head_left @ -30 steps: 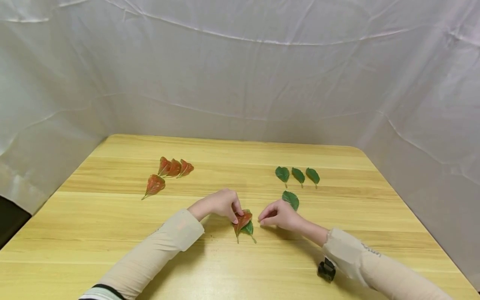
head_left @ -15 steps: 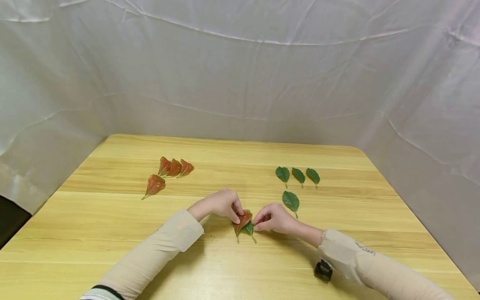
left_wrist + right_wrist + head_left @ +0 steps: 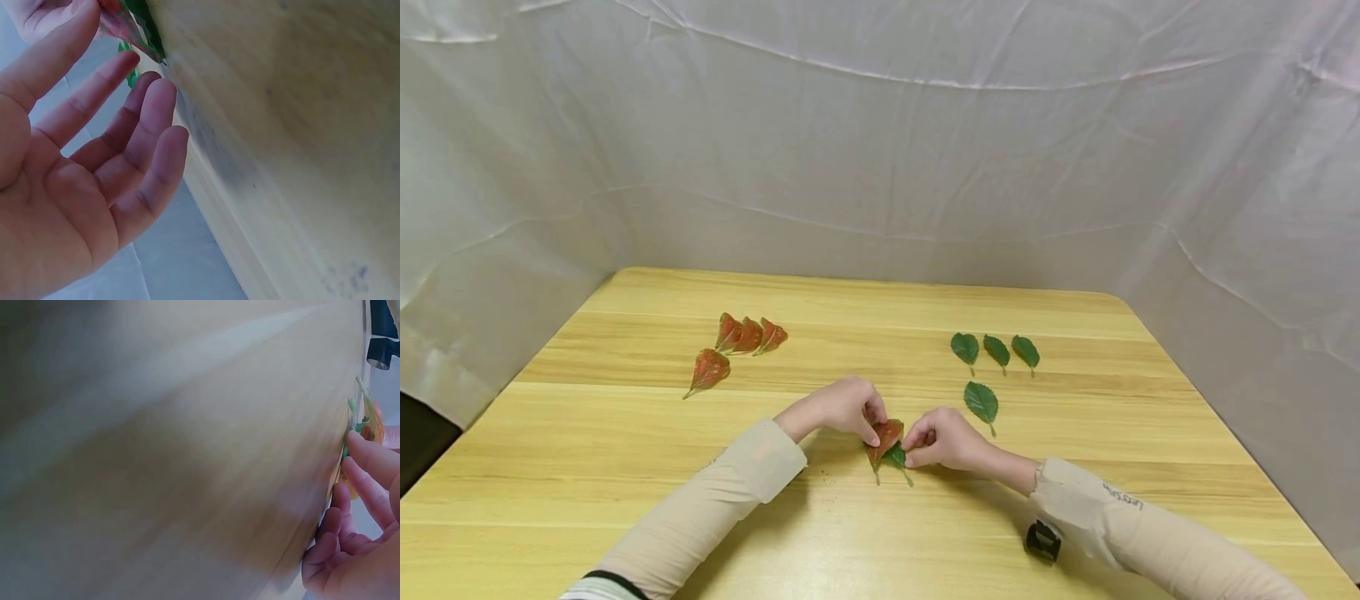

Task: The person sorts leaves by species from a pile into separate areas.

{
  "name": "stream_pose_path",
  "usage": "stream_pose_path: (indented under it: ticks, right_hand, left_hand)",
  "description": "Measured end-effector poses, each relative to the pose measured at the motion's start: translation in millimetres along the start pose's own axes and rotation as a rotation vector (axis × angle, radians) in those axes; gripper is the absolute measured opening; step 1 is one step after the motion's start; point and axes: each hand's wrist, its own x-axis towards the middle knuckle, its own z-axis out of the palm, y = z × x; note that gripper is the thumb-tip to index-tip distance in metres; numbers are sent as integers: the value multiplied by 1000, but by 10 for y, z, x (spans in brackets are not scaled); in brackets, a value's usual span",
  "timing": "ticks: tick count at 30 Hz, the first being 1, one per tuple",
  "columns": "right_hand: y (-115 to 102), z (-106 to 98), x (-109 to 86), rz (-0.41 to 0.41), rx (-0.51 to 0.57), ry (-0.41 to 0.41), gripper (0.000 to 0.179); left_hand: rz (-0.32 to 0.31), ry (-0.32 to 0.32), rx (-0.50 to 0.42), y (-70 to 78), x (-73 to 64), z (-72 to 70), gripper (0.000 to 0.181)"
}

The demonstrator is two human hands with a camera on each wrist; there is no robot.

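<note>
Near the middle of the table, in the head view, a red leaf (image 3: 888, 434) overlaps a green leaf (image 3: 895, 455), both stems pointing toward me. My left hand (image 3: 847, 408) pinches the red leaf by its left edge. From the other side my right hand (image 3: 950, 439) pinches the right edge of the green leaf between thumb and forefinger. In the left wrist view the palm of the left hand (image 3: 94, 169) faces the camera, and the red leaf (image 3: 122, 24) shows at the top. The right wrist view has the right hand (image 3: 369, 506) low at the tabletop, beside the leaves.
Several red leaves (image 3: 749, 336) lie at the back left, with a single red leaf (image 3: 708, 369) in front of them. Three green leaves (image 3: 996, 351) form a row at the back right, another green leaf (image 3: 982, 402) nearer. Pale sheeting (image 3: 880, 167) surrounds the wooden table (image 3: 625, 467).
My right hand has moved left to the paired leaves and now pinches the green one, uncovering the single green leaf behind it. The left hand has stayed in place on the red leaf.
</note>
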Motion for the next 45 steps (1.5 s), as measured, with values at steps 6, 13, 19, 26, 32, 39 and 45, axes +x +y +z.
stream_pose_path:
  ticks: [6, 13, 19, 26, 32, 39, 45]
  right_hand:
    - [-16, -18, -1, 17, -5, -25, 7]
    - [-50, -31, 11, 25, -29, -40, 6]
    - [-45, -31, 8, 36, -32, -40, 8]
    - [-52, -40, 7, 57, -28, -48, 9]
    - [-60, -40, 5, 64, -27, -50, 9]
    - [-42, -32, 7, 60, -26, -51, 10]
    - [-24, -29, 4, 69, -19, -44, 10]
  left_hand:
    - [-20, -41, -100, -11, -4, -31, 43]
    - [113, -134, -179, -15, 13, -50, 50]
    - [155, -158, -184, -3, 19, -56, 43]
    - [148, -147, -166, -14, 12, -69, 39]
    - [193, -165, -63, -19, 30, -66, 50]
    - [151, -163, 7, -18, 13, -77, 45]
    - [52, -184, -43, -44, -22, -92, 42]
